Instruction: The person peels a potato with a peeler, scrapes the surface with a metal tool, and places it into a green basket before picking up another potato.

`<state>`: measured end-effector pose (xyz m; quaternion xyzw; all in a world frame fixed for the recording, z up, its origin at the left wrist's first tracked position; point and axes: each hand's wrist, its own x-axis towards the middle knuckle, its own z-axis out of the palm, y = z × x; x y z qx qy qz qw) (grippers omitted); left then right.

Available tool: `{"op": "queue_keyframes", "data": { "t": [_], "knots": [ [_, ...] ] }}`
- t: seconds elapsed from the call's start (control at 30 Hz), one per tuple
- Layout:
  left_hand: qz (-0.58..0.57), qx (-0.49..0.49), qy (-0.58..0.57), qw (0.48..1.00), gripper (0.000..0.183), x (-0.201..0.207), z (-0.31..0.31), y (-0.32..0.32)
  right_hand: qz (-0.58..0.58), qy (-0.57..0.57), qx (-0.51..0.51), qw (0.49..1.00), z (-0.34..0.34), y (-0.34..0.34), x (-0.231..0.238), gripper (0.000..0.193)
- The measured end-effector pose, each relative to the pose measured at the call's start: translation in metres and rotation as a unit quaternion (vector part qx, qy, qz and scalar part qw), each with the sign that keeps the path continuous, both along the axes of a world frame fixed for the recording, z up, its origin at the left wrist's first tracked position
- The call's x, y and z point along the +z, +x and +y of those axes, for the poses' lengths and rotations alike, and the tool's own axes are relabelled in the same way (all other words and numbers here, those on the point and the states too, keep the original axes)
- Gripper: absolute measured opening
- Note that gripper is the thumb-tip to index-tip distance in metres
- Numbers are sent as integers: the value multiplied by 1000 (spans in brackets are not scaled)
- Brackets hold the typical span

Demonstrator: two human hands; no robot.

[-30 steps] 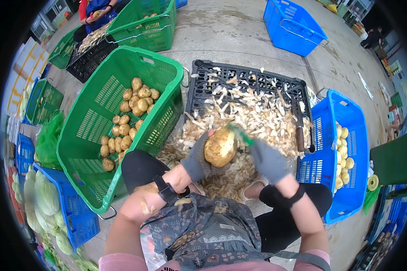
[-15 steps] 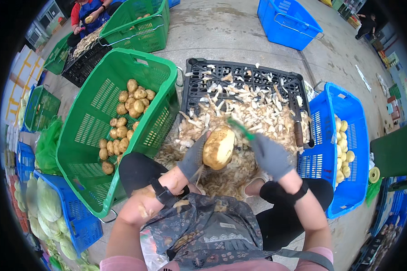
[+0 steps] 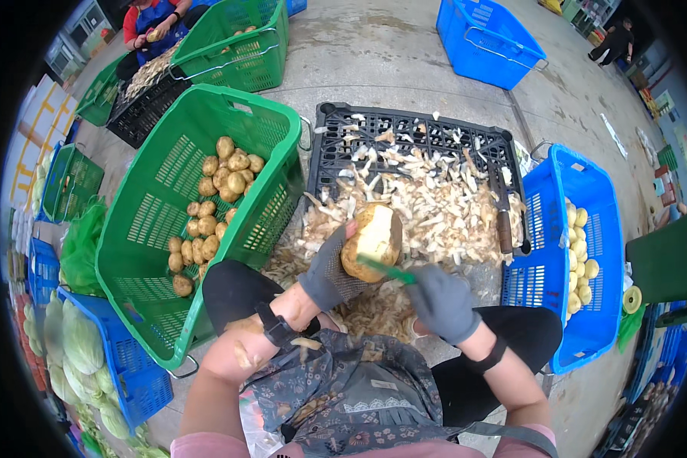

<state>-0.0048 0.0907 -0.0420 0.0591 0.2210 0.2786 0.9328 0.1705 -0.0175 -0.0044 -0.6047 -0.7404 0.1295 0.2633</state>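
Observation:
A large potato (image 3: 391,243), partly peeled with a pale bare strip along its upper face, is gripped in my grey-gloved left hand (image 3: 330,269). My right hand (image 3: 443,304), also gloved in grey, is closed around a green-handled peeler (image 3: 389,270). The peeler's head lies against the lower part of the potato; its blade is too blurred to make out. Beneath and beyond both hands, a heap of peelings (image 3: 443,202) covers much of an upturned black crate (image 3: 427,126) and spills onto the ground between my feet.
Unpeeled potatoes (image 3: 227,169) lie in a green crate (image 3: 160,179) on my left. On my right, a blue crate (image 3: 538,263) holds peeled ones (image 3: 580,248). A knife (image 3: 504,229) rests on the black crate's right edge. Another person (image 3: 156,30) works at the far left.
My right hand and the peeler have moved down and toward me, onto the potato's near end. The potato is turned, showing a wider pale strip beside brown skin.

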Motion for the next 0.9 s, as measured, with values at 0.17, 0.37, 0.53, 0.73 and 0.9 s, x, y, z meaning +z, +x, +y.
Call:
{"op": "queue_keyframes", "data": {
  "t": [0.17, 0.37, 0.53, 0.73, 0.9],
  "knots": [
    [-78, -7, -14, 997, 51, -27, 15, -5, -15, -90, -178, 980, 21, 30, -17, 27],
    [-45, 21, -52, 997, 47, -12, 4, 2, -12, 39, -81, 996, 9, 5, -14, 21],
    [-36, 3, -23, 999, 54, -14, 3, 3, 36, 37, -66, 996, 7, 3, -14, 21],
    [-52, 12, -34, 998, 53, -10, 6, 0, 4, -13, -163, 987, 11, 22, -8, 21],
    [-60, 14, -16, 998, 53, 2, 1, 4, -22, 21, 4, 1000, 8, 0, 6, 21]
  ]
}}
